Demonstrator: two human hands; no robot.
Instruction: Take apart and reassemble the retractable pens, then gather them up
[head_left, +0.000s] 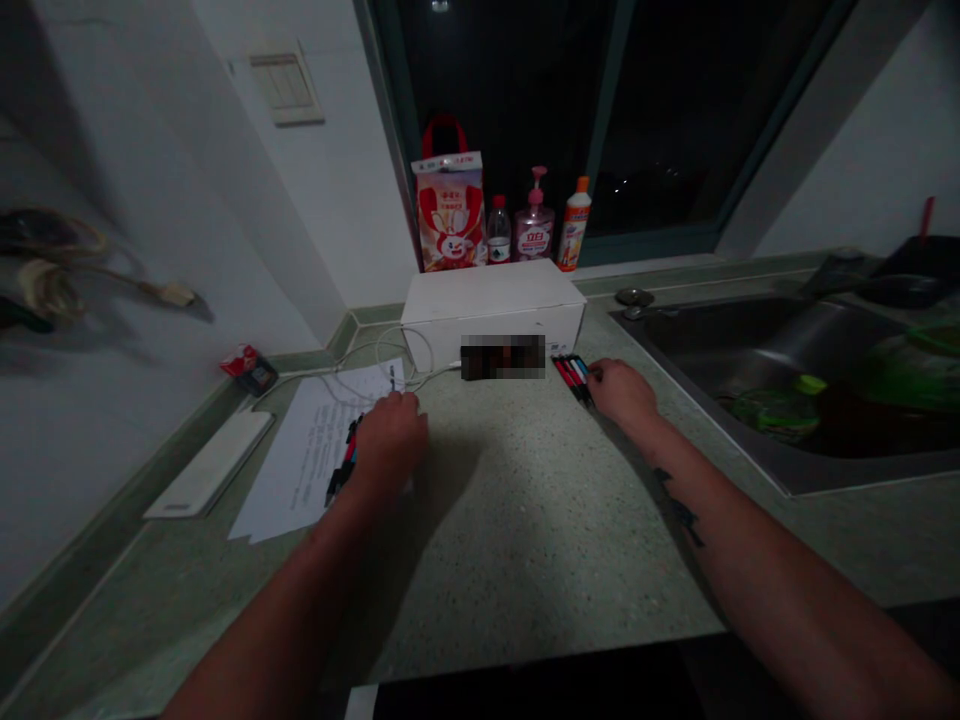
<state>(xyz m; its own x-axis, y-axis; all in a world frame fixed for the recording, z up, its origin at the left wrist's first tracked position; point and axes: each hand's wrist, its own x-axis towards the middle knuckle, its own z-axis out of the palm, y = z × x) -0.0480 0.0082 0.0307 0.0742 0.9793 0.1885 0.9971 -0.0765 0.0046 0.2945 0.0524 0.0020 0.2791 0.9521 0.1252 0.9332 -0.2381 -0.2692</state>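
Note:
My left hand point(391, 440) is at the right side of printed paper sheets point(300, 460), over a group of dark, red and blue pens point(346, 460); its fingers are bent and what they hold is hidden. On the right, my right hand point(621, 392) has its fingertips closed at the edge of a row of pens point(573, 378) with red, black, white and blue parts, lying side by side on the counter point(510, 520). Whether it grips one of them is too small to tell.
Behind the hands stands a white box point(495, 300), with a blurred-out dark item point(502, 357) and white cable before it. A white flat case point(214, 465) lies left. The sink point(720, 430) is at right. Bottles point(535, 225) and a red bag point(451, 215) stand by the window.

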